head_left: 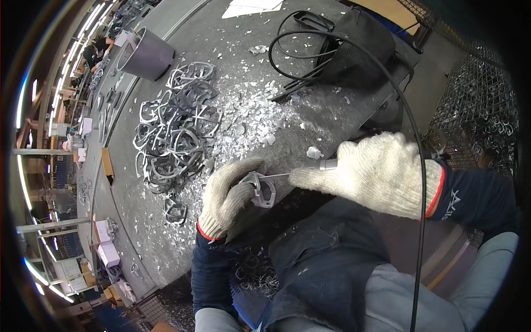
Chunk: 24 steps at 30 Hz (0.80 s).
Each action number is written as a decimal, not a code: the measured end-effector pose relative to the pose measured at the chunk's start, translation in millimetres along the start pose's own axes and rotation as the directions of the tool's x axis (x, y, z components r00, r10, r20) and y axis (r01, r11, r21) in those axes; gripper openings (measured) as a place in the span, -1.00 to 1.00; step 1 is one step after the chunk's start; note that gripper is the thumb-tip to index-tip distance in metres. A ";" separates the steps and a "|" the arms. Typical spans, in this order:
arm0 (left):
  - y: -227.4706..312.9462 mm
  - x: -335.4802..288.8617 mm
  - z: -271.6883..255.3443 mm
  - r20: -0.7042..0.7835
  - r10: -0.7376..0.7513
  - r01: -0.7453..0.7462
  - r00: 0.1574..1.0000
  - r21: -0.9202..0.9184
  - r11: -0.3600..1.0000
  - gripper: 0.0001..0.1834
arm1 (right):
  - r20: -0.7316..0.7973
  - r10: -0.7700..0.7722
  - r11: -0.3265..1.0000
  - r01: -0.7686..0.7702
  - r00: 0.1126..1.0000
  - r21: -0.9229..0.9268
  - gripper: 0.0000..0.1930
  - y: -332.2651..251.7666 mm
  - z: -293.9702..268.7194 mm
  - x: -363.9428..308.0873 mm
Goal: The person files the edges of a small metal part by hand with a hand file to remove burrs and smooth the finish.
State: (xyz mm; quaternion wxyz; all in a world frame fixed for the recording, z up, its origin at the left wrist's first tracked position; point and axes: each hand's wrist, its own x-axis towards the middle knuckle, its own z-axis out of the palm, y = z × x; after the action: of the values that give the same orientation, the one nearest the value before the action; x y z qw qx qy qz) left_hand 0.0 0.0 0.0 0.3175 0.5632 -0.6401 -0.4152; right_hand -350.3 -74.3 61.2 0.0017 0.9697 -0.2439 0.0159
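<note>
My left hand (228,196), in a cream knitted glove with a red cuff, grips a small grey metal frame (266,193) with a rounded opening. My right hand (376,176), gloved alike, is closed around a deburring tool (328,164). Its silver body shows beside the fingers, and its thin shaft reaches left to the top of the metal frame. Whether the tip touches the frame I cannot tell. My right index finger stretches along the tool. Beyond my left hand, a heap of similar metal frames (180,138) lies on the grey workbench (232,50).
Silvery flakes (249,124) litter the bench beside the heap. A grey bucket (146,54) stands at far left, a black mesh bag (354,47) at far right. A black cable (406,110) arcs past my right wrist. A wire cage (475,105) of parts stands at right.
</note>
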 end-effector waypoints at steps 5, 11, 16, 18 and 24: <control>4.1 6.8 -3.7 0.045 -0.005 0.000 0.999 0.112 0.994 -0.34 | 0.038 0.013 1.000 -0.012 0.999 -0.015 -0.42 -2.0 -3.8 -2.1; 6.9 6.8 3.7 -0.018 0.126 -0.121 0.992 0.172 0.978 -0.36 | 0.061 -0.009 1.000 0.010 0.998 -0.023 -0.40 -5.7 -10.0 -13.1; 3.2 8.0 2.3 -0.054 0.201 -0.180 0.978 0.270 0.946 -0.41 | -0.115 -0.010 0.999 0.003 0.993 -0.053 -0.42 4.9 15.7 -2.6; 2.6 7.2 0.1 -0.039 0.204 -0.185 0.978 0.283 0.941 -0.47 | -0.126 -0.008 0.998 0.000 0.992 -0.066 -0.45 0.4 16.8 -12.1; -1.7 1.8 0.8 -0.025 0.196 -0.178 0.980 0.314 0.933 -0.35 | -0.018 0.005 1.000 -0.005 1.000 -0.009 -0.50 -12.8 19.7 -19.6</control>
State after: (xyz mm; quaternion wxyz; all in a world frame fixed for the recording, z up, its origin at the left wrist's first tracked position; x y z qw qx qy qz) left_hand -0.2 -1.7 -2.0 0.2811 0.5539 -0.7387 -0.2615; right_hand -361.0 -53.9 40.9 0.0080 0.9688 -0.2465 0.0236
